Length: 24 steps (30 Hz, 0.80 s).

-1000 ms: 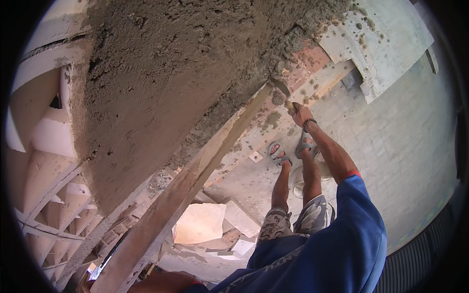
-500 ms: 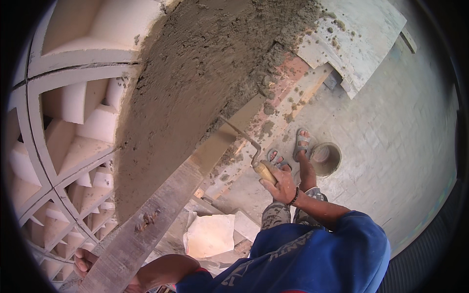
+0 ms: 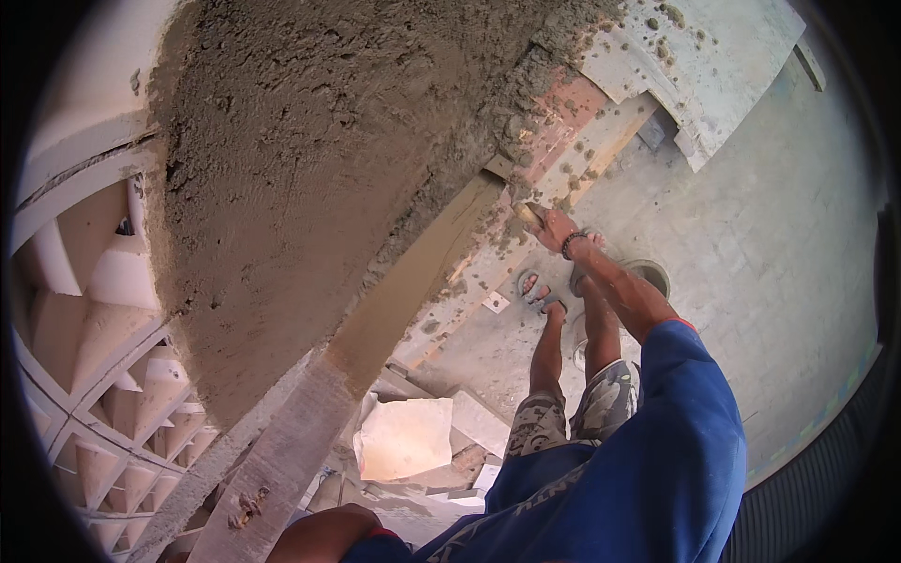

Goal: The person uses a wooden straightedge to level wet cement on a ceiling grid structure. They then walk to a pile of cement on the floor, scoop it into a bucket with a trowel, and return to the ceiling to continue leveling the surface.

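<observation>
My right hand point(image 3: 554, 228) grips the wooden handle point(image 3: 527, 216) of a trowel, whose blade point(image 3: 497, 167) is at the upper end of a long wooden plank point(image 3: 282, 460). The plank runs diagonally along the edge of a rough wet mortar surface point(image 3: 310, 169); its upper part is coated in smeared grey-brown mortar. My left arm point(image 3: 324, 540) reaches toward the plank's lower end, with the hand hidden at the bottom edge. Lumpy mortar bits lie on the reddish, spattered strip point(image 3: 563, 122) beside the blade.
A pale lattice wall of blocks point(image 3: 103, 375) borders the mortar at left. Spattered boards point(image 3: 704, 56) lie at upper right. A grey bucket point(image 3: 652, 272) stands behind my feet in sandals on the concrete floor point(image 3: 770, 263). Broken pale slabs point(image 3: 404, 436) lie below the plank.
The trowel swung down-left across the plank half a second ago and is now back up at the plank's upper end. The plank's upper part shows more smeared mortar than at first.
</observation>
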Each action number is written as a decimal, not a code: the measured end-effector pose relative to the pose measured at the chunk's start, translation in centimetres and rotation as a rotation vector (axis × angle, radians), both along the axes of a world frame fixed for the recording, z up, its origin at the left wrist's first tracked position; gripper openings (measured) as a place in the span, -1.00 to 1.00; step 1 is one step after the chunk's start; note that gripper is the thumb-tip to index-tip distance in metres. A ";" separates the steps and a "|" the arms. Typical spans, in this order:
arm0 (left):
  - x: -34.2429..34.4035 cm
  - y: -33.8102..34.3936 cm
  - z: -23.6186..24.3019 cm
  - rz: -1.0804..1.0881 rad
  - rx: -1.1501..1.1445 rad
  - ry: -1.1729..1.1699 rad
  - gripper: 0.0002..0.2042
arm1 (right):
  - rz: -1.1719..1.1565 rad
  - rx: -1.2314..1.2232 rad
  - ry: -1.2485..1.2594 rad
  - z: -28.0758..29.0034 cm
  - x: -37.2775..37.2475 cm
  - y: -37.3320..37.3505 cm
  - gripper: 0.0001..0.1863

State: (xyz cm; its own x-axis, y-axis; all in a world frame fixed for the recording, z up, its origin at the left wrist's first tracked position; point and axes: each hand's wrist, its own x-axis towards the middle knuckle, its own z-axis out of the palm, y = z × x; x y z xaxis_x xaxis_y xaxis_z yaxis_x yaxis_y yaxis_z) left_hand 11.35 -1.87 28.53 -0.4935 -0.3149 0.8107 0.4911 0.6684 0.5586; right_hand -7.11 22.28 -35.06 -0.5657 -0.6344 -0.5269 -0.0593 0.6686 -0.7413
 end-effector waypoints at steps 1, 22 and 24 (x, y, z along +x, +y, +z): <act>0.0 0.0 -0.2 0.169 -0.171 -0.105 -0.69 | -0.012 0.063 0.003 -2.8 -1.7 -1.3 -0.60; -6.4 1.5 1.9 0.964 -0.128 0.475 -0.62 | 0.089 -0.573 -0.073 31.5 9.4 2.8 -0.36; -6.0 1.5 2.0 0.988 -0.188 0.401 -0.61 | -0.019 -0.541 -0.092 29.1 8.6 1.9 -0.43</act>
